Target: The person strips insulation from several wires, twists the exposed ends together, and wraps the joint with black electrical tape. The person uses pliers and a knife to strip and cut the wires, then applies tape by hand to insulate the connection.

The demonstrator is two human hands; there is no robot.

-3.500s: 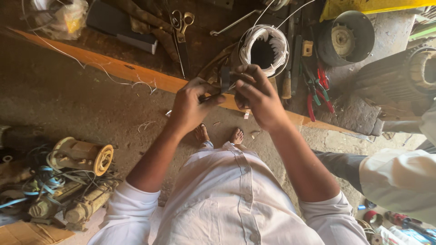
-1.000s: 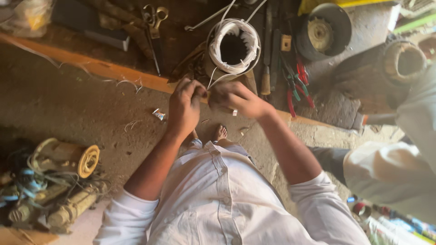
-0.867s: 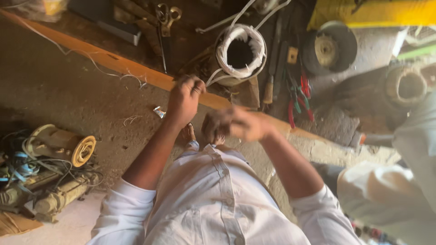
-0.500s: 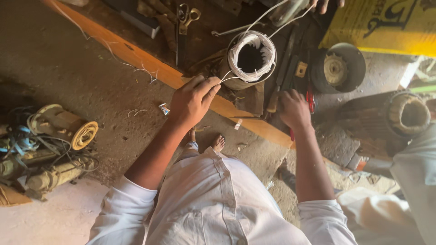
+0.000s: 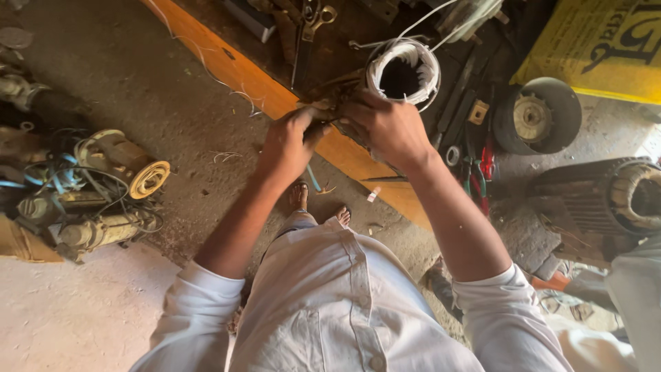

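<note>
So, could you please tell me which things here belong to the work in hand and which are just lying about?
In hand:
- left hand and right hand, both on the stator
- its white winding

Lying about:
- scissors
- red pliers
- wheel
- old motors on the floor
- big motor
- yellow bag

Warm daylight brightens the pale floor (image 5: 76, 317) at lower left, the workbench (image 5: 227, 62) above lies dimmer, edges bend slightly.
</note>
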